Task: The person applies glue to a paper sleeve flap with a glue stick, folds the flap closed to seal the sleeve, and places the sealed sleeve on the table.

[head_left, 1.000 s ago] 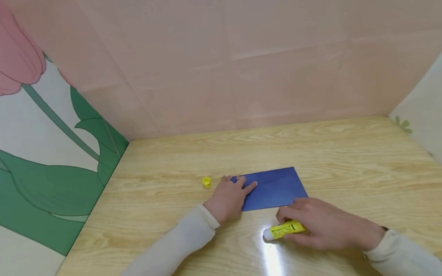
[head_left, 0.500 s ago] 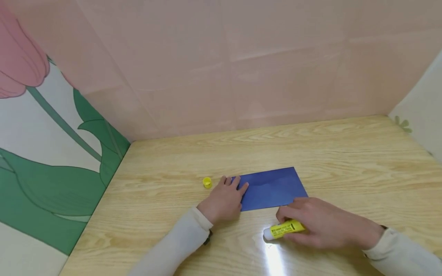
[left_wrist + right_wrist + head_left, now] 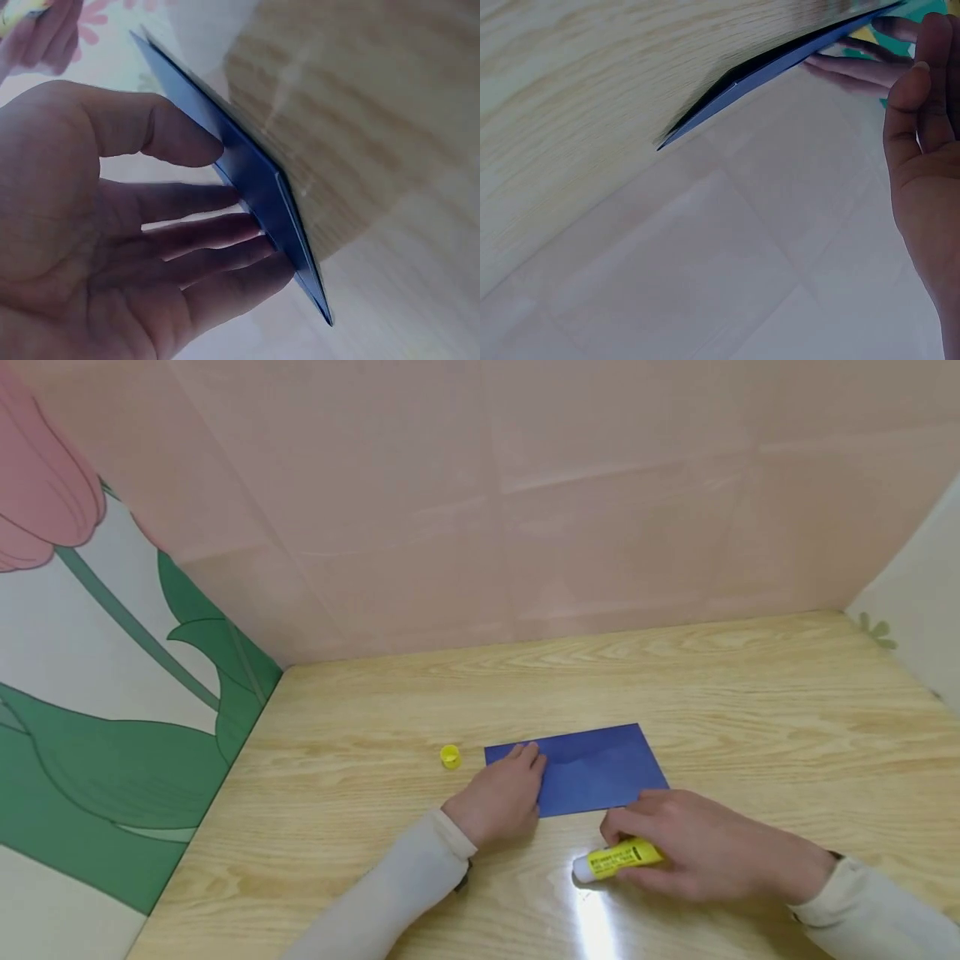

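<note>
A blue folded sheet of paper [image 3: 600,768] lies flat on the wooden table. My left hand [image 3: 504,793] rests on its left part; in the left wrist view the thumb and nearly straight fingertips [image 3: 274,274] touch the paper [image 3: 240,150]. Just beyond the paper's front right corner, my right hand [image 3: 697,847] holds a yellow glue tube [image 3: 622,858] with a white nozzle end pointing left. The right wrist view shows the right hand [image 3: 926,150] at its right edge and the paper's edge [image 3: 780,60]; the tube cannot be made out there.
A small yellow cap [image 3: 450,757] sits on the table [image 3: 360,777] left of the paper. Behind the table stands a pinkish wall covering [image 3: 420,527]. A flower-patterned panel [image 3: 150,677] borders the left side, and a pale panel [image 3: 915,602] the right.
My left hand has shifted left and then back right onto the paper, its fingers now closer together, baring the paper's far left corner. My right hand and the glue tube have stayed put.
</note>
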Demonstrator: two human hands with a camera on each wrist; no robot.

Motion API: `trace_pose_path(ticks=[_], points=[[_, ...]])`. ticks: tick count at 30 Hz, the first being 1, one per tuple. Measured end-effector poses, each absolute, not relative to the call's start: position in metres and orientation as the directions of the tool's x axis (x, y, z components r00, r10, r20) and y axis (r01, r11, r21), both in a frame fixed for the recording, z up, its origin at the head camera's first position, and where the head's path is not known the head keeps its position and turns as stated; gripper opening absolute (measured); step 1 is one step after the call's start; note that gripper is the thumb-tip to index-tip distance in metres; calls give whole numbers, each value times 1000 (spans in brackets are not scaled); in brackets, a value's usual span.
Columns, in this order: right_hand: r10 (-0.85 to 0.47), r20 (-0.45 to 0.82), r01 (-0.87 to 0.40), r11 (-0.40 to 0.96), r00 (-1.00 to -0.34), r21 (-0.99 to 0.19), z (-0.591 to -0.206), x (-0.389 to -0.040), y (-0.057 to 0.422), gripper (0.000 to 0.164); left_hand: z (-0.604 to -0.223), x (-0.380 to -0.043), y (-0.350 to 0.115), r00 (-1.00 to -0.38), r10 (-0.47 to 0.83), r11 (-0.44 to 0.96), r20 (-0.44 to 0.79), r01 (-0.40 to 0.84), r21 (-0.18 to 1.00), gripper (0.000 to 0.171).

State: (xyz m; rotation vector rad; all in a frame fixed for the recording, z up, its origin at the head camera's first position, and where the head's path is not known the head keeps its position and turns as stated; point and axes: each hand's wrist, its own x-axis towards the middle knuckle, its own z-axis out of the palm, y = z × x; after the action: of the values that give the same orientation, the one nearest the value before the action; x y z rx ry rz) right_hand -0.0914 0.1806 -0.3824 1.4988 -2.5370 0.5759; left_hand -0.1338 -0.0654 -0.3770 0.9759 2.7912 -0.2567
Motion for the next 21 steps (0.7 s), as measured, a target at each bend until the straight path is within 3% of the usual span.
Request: trace_pose_path(ticks=[5, 12, 21], points=[[-814, 282, -856, 441, -508, -269, -382, -91, 181, 22, -379, -140, -57, -772, 605, 759, -195, 633, -153, 57], [-813, 289, -858, 440, -506, -263, -380, -92, 179, 23, -377, -142, -44, -795, 550, 755, -256, 604, -255, 68], [-816, 304, -865, 417, -491, -279, -381, -93, 180, 22, -374, -122, -50, -812, 522, 798, -260, 573, -187, 52]])
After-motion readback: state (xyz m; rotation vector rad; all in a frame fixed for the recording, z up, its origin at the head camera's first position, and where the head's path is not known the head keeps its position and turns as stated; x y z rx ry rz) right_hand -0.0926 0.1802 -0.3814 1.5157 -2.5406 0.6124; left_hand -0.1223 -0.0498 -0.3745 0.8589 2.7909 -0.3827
